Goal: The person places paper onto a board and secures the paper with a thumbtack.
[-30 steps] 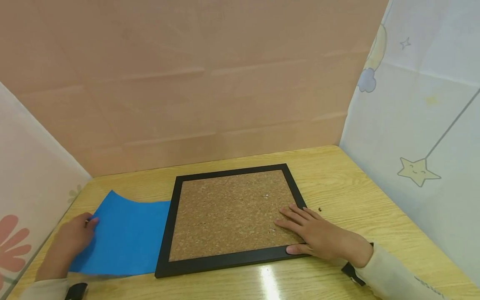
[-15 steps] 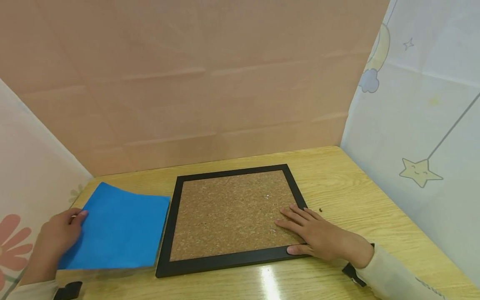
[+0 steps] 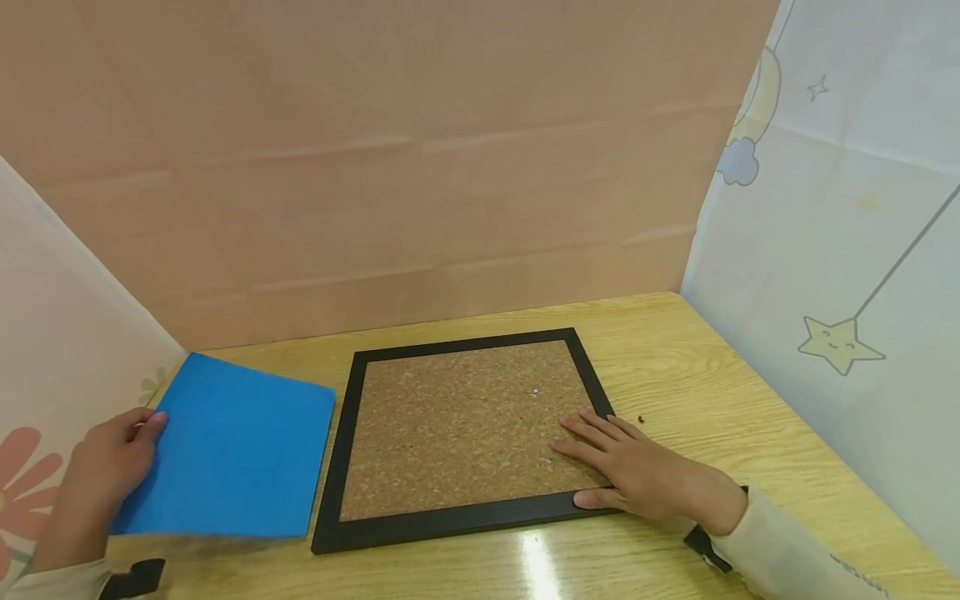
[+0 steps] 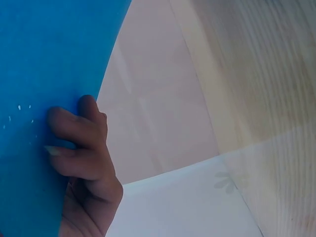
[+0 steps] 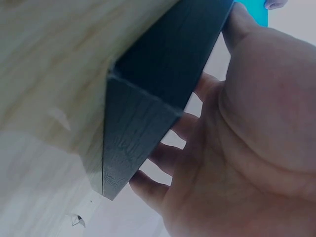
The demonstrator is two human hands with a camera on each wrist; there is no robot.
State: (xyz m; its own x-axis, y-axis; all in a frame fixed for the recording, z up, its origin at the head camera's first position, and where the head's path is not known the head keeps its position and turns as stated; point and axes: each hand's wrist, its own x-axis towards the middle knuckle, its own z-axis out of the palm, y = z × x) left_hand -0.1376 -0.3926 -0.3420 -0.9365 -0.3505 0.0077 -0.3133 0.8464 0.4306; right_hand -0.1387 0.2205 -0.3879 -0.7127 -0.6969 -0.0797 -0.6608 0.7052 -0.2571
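A plain blue sheet point(image 3: 232, 454) is held by its left edge in my left hand point(image 3: 116, 454), thumb on top. In the left wrist view, curled fingers point(image 4: 79, 133) press its underside, which has small white specks. Its right edge stands just left of the black frame point(image 3: 450, 519) of a cork board point(image 3: 457, 425) lying flat on the table. My right hand point(image 3: 626, 467) rests with spread fingers over the board's near right corner, thumb along the front edge. The right wrist view shows this dark corner point(image 5: 140, 133) from the side, the palm beside it.
The wood-grain table point(image 3: 675, 358) ends at a brown backdrop point(image 3: 420, 167), with pale patterned sheets point(image 3: 847, 250) at both sides. A small dark bit point(image 3: 641, 420) lies right of the board. Tiny white marks point(image 3: 533, 392) show on the cork.
My left hand has moved left with the blue sheet, whose right edge has come away from the board's frame. My right hand and the board have stayed in place.
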